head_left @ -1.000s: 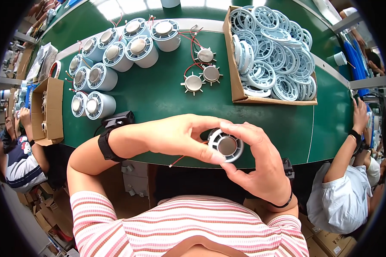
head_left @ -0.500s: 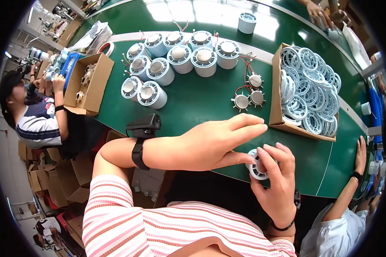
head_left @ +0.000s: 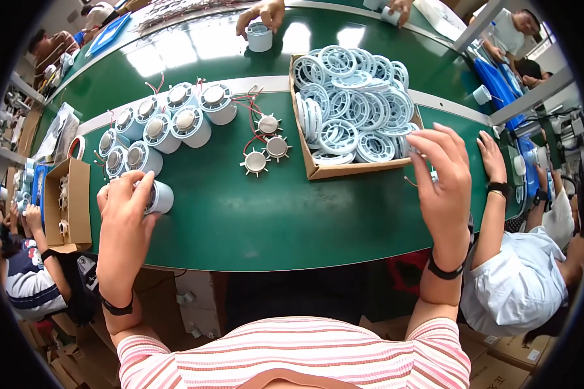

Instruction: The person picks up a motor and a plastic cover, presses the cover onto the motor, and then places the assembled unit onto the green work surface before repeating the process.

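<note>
On the left, my left hand (head_left: 124, 207) is closed around a light-blue cylinder (head_left: 163, 198) that lies tilted at the front of a cluster. Several more cylinders (head_left: 191, 126) with round metal centres and red leads stand behind it. My right hand (head_left: 442, 174) is raised at the right side of a cardboard box (head_left: 324, 171) heaped with light-blue rings (head_left: 357, 104). Its curled fingertips reach the box edge. A pale piece and a short red wire show beside the palm, mostly hidden by the hand. Round metal cores (head_left: 255, 162) with spokes lie between cluster and box.
An open cardboard box (head_left: 78, 201) of small parts stands at the left table edge. Across the table, another person's hand (head_left: 263, 14) is on a light-blue cylinder (head_left: 259, 40). A co-worker's hand (head_left: 492, 159) rests on the table at right, close to my right arm.
My hands were together over a light-blue ringed piece at the front. They have parted: the left to the cylinders, the right to the ring box. The view has shifted rightward.
</note>
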{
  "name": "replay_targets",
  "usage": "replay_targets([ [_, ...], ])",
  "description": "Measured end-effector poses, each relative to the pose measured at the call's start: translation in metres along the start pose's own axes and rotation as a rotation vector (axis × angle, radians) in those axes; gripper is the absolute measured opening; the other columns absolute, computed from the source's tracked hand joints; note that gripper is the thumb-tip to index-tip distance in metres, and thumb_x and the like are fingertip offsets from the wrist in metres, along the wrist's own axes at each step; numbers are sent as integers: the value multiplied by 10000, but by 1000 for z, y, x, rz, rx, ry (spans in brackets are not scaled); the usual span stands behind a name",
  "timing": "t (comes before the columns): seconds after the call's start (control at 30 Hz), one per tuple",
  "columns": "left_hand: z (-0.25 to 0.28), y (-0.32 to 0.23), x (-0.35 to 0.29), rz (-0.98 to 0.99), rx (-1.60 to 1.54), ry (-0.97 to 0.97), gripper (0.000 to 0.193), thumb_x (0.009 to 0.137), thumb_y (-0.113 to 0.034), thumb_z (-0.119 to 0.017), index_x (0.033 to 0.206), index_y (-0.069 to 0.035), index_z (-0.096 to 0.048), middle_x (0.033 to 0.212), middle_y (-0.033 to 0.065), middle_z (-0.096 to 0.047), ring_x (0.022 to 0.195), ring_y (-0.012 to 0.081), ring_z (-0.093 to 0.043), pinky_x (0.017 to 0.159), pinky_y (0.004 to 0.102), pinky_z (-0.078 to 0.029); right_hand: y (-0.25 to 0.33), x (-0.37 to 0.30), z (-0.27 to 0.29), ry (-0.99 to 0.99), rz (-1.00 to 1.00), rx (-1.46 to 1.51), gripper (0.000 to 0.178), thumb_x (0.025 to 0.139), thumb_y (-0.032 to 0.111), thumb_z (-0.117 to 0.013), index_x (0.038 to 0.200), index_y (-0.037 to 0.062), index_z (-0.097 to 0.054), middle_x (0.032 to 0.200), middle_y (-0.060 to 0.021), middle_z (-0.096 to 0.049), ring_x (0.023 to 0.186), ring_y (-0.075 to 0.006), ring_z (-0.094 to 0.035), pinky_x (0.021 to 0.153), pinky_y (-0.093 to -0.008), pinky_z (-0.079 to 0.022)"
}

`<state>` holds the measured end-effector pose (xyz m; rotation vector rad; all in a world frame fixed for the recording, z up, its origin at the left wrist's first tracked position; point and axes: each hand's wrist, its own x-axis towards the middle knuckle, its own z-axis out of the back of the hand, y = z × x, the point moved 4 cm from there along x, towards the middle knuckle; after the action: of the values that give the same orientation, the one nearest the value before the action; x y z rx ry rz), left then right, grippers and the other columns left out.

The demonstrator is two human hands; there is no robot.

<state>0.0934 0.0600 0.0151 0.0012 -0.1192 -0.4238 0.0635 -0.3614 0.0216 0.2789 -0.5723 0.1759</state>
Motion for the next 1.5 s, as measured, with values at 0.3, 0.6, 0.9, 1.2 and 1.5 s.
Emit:
replay_targets([
  [0.3, -2, -49, 18, -253, -206, 82, 746, 672, 35, -853, 1364, -17, -579, 1309, 126, -575, 1193, 370, -553, 1048, 463, -425, -6, 37, -20, 127, 181, -83, 227, 890, -48, -684, 1081, 57, -747, 1016, -90, -731, 1044, -295, -672, 1002, -416, -496],
  [0.6, -19, -108, 51, -525, -516, 169, 720, 727, -99, -897, 1345, -21, -535, 1262, 158, -574, 1098, 369, -597, 964, 435, -494, 19, 28, 23, -235, 52, 313, 215, 899, -94, -676, 1065, 12, -762, 1000, -140, -726, 912, -273, -707, 827, -305, -556],
  [0.9, -64, -126, 62, -143, -1149, 598, 671, 876, 3, -777, 1458, -60, -450, 1325, 98, -566, 1055, 217, -701, 824, 313, -610, 57, -46, -41, 308, -41, 425, 316, 875, -21, -748, 1190, -9, -720, 1165, -157, -708, 1048, -322, -688, 905, -368, -549],
  [1.2, -72, -129, 53, 26, -1640, 853, 722, 898, 142, -638, 1543, -74, -396, 1331, 58, -565, 1113, 142, -676, 948, 306, -606, 65, -75, -52, 267, -190, 348, 533, 791, 96, -851, 1285, 39, -660, 1350, -171, -580, 1197, -391, -555, 1006, -447, -477],
  [1.5, -75, -136, 45, -30, -1637, 823, 725, 898, 145, -629, 1549, -69, -391, 1335, 67, -569, 1106, 155, -685, 958, 315, -603, 68, -75, -55, 258, -268, 387, 639, 787, 25, -823, 1380, 11, -583, 1342, -197, -580, 1244, -368, -575, 1040, -412, -487],
])
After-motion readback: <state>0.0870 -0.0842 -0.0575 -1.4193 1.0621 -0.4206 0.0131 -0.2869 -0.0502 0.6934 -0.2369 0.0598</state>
